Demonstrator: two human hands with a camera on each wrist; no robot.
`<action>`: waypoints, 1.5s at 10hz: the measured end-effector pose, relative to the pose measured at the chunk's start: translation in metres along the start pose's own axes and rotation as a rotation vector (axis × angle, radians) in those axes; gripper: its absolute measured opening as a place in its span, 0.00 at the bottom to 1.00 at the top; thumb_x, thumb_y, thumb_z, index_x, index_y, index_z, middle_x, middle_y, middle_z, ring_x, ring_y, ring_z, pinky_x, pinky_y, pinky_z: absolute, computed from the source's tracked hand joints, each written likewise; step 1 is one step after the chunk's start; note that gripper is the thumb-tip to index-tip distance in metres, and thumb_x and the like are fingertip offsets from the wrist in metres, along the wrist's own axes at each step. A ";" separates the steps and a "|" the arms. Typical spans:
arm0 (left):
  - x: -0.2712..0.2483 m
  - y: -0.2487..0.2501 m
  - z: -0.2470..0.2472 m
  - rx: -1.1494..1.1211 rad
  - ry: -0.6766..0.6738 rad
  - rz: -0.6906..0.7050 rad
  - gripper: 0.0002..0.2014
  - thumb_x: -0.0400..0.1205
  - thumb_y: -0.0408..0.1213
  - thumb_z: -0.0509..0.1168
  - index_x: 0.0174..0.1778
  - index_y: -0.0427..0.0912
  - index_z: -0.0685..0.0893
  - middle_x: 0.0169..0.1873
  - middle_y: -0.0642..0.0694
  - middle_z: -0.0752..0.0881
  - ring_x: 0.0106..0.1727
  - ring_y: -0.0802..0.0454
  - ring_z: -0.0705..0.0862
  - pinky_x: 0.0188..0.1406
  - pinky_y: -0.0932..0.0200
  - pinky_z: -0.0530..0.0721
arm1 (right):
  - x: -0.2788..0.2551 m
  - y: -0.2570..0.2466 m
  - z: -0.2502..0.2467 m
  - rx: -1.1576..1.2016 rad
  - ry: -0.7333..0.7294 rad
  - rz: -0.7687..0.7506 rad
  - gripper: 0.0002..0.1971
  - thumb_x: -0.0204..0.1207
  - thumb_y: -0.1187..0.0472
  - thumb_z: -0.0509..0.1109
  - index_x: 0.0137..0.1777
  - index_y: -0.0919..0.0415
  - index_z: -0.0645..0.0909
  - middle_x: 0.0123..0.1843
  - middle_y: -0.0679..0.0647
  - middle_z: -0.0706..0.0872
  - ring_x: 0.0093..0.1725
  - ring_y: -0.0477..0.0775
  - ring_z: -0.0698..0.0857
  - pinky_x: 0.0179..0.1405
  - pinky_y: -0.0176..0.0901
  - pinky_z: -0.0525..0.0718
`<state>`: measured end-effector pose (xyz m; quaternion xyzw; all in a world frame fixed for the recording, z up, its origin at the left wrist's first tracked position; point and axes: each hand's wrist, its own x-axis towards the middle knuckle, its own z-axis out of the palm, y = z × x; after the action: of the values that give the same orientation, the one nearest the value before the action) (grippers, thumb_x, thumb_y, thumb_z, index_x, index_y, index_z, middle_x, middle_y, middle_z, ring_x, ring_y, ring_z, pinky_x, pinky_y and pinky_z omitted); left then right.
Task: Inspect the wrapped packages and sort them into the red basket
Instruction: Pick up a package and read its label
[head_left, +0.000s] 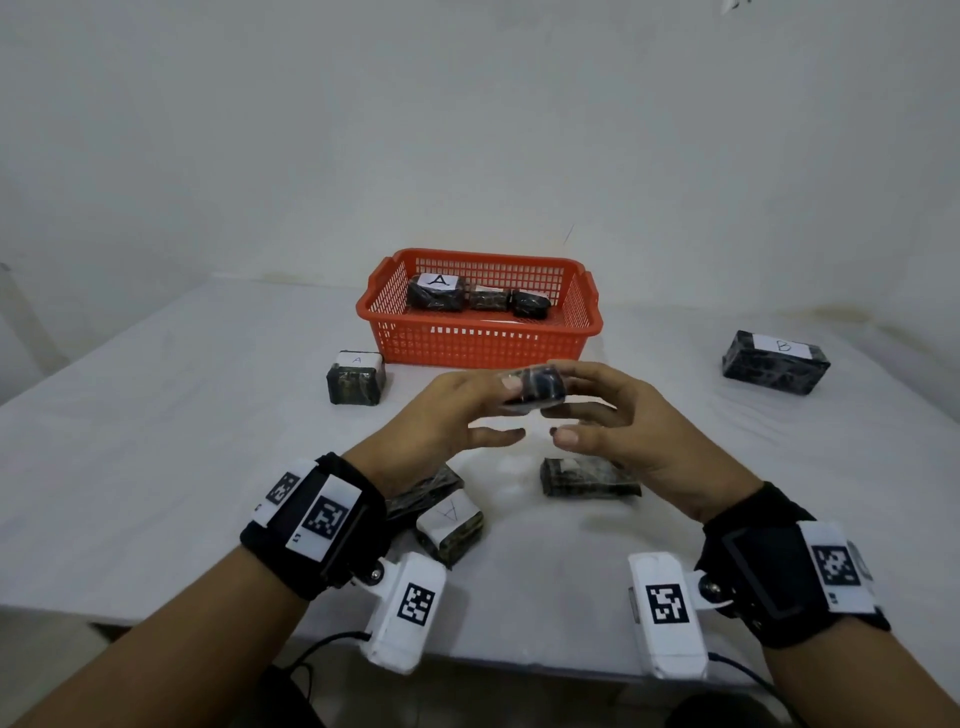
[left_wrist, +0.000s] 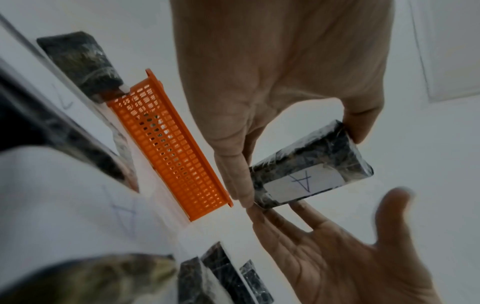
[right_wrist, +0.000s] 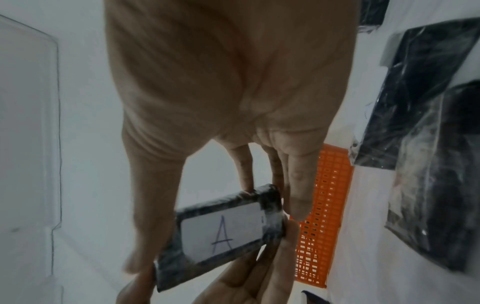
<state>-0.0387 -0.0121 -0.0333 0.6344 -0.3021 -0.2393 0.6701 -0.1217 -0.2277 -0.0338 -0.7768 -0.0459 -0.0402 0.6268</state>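
Observation:
A small dark wrapped package (head_left: 535, 391) hangs above the table in front of the red basket (head_left: 478, 340). My left hand (head_left: 511, 410) pinches it between thumb and fingers. The right hand (head_left: 561, 402) touches its other end with straight fingertips, thumb apart. Seen from the left wrist, the package (left_wrist: 311, 164) shows a white label marked A, as it does (right_wrist: 221, 232) from the right wrist. Three wrapped packages lie in the basket, one (head_left: 436, 292) labelled A.
On the white table lie an A package (head_left: 356, 378) left of the basket, a B package (head_left: 775, 362) at far right, a dark package (head_left: 587, 478) under my right hand, and an A package (head_left: 452, 522) by my left wrist. The table edge is near me.

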 end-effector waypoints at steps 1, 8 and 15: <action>0.005 0.006 0.011 -0.133 0.012 -0.068 0.24 0.82 0.53 0.63 0.69 0.43 0.86 0.67 0.36 0.89 0.72 0.36 0.87 0.69 0.42 0.88 | -0.003 0.001 -0.006 -0.067 0.117 -0.044 0.25 0.72 0.55 0.85 0.68 0.45 0.86 0.67 0.49 0.90 0.64 0.54 0.92 0.66 0.56 0.91; 0.177 -0.034 0.209 -0.054 0.207 -0.027 0.09 0.84 0.36 0.76 0.44 0.32 0.93 0.38 0.39 0.93 0.33 0.52 0.90 0.39 0.60 0.94 | -0.090 0.025 -0.198 0.220 0.745 0.180 0.11 0.80 0.64 0.78 0.55 0.72 0.85 0.44 0.66 0.92 0.39 0.62 0.93 0.32 0.38 0.89; 0.344 -0.092 0.333 1.343 -0.331 0.192 0.16 0.87 0.39 0.68 0.71 0.46 0.85 0.60 0.43 0.91 0.57 0.41 0.90 0.60 0.53 0.90 | -0.084 0.111 -0.389 -0.003 0.964 0.565 0.24 0.70 0.61 0.88 0.60 0.78 0.88 0.48 0.65 0.88 0.42 0.62 0.86 0.42 0.54 0.92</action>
<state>-0.0269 -0.4961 -0.0857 0.8370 -0.5375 -0.0338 0.0965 -0.1931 -0.6329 -0.0690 -0.6535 0.4560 -0.2211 0.5622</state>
